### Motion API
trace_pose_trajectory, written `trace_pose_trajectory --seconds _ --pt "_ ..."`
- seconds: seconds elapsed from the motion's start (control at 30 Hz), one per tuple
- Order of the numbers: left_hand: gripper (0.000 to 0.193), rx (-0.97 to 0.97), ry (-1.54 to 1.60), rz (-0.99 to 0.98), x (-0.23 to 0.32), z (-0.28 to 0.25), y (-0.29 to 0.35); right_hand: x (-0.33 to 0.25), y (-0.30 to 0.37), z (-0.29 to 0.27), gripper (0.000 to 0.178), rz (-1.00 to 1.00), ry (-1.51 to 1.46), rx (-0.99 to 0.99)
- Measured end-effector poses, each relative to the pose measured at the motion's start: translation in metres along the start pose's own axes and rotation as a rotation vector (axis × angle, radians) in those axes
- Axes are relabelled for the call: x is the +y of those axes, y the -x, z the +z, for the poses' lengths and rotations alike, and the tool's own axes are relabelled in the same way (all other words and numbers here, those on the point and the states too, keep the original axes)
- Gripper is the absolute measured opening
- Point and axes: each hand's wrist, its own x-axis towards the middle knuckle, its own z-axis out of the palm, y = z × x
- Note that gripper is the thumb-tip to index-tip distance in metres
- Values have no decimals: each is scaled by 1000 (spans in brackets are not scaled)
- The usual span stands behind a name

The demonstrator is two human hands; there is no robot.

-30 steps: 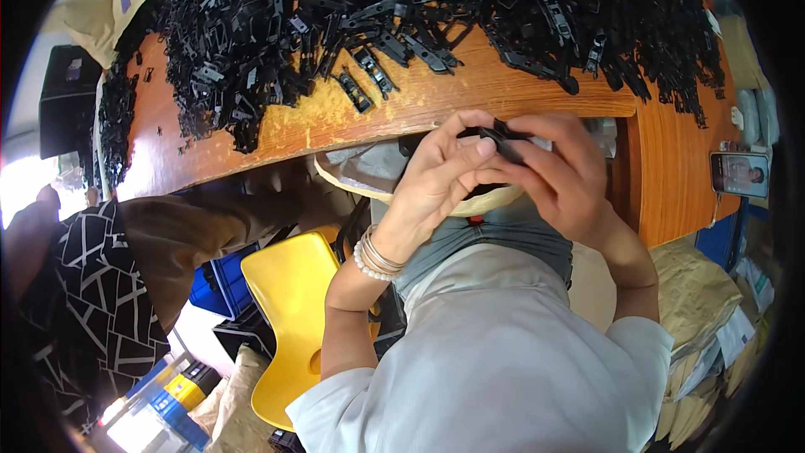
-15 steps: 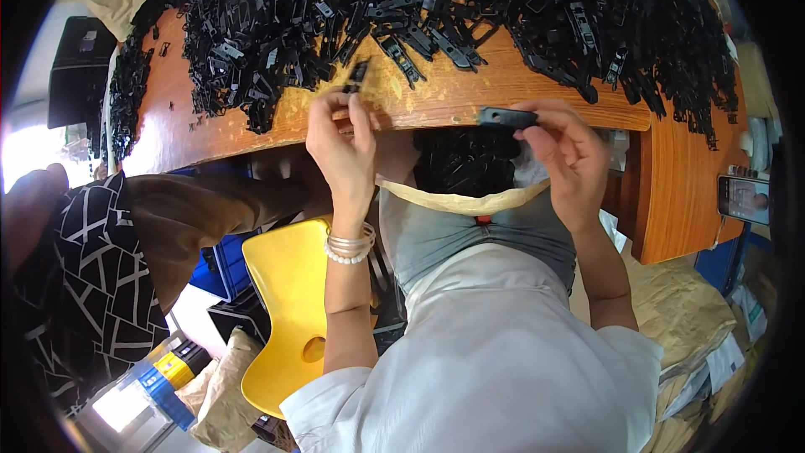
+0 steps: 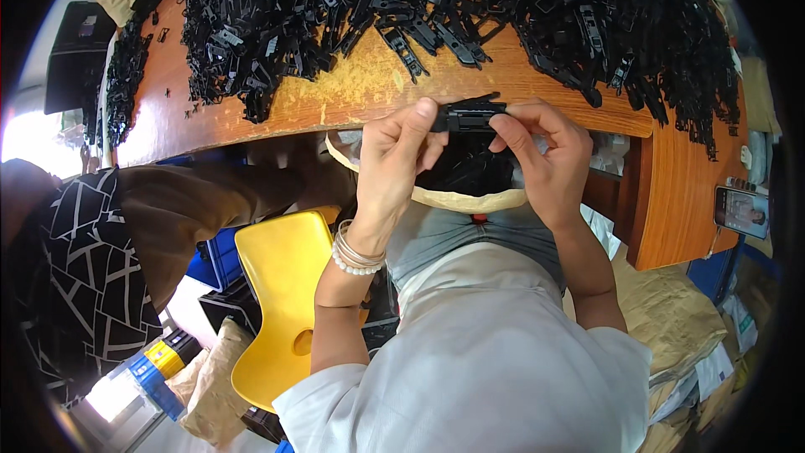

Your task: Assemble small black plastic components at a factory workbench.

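Note:
Both hands meet over an open bag (image 3: pixel 470 200) at the table's front edge. My left hand (image 3: pixel 392 155) pinches the left end of a black plastic piece (image 3: pixel 471 120) between thumb and fingers. My right hand (image 3: pixel 549 155) grips its right end, thumb below and fingers behind. A thin black strip sticks up along the top; whether this is one part or two pressed together I cannot tell. Beneath the hands, more black plastic parts (image 3: pixel 470 164) lie inside the bag. Beyond them, a large heap of similar parts (image 3: pixel 402 0) covers the wooden table (image 3: pixel 335 105).
A yellow chair (image 3: pixel 281 285) stands to my left, beside another person in a black-and-white patterned garment (image 3: pixel 84 285). Brown paper bags (image 3: pixel 662 310) are piled at lower right. A phone (image 3: pixel 741 211) stands by the table's right end.
My left hand has moved right and slightly down, bringing its black part to the one in my right hand. The right hand has shifted slightly left, and the pieces now touch.

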Motion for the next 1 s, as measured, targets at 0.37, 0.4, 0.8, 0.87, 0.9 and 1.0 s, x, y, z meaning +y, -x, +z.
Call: trace_pose_trajectory --seconds 0.37,0.4,0.8,0.87,0.9,1.0 --pt "13 -209 -45 91 0 7 2 10 2 -9 19 -8 -58 -92" --pt "11 -262 -31 163 -2 5 -2 8 1 -7 21 23 -166 -72" --pt "25 -673 -239 197 22 0 -51 11 1 -1 22 -11 -386 88" --pt "49 -676 -419 408 28 -10 -86 22 1 -8 24 83 -447 164" --pt "41 -532 -478 381 40 -13 -106 26 2 -16 24 73 -445 164" --pt "22 23 -760 459 66 -49 -182 29 9 -32 20 93 -405 238"
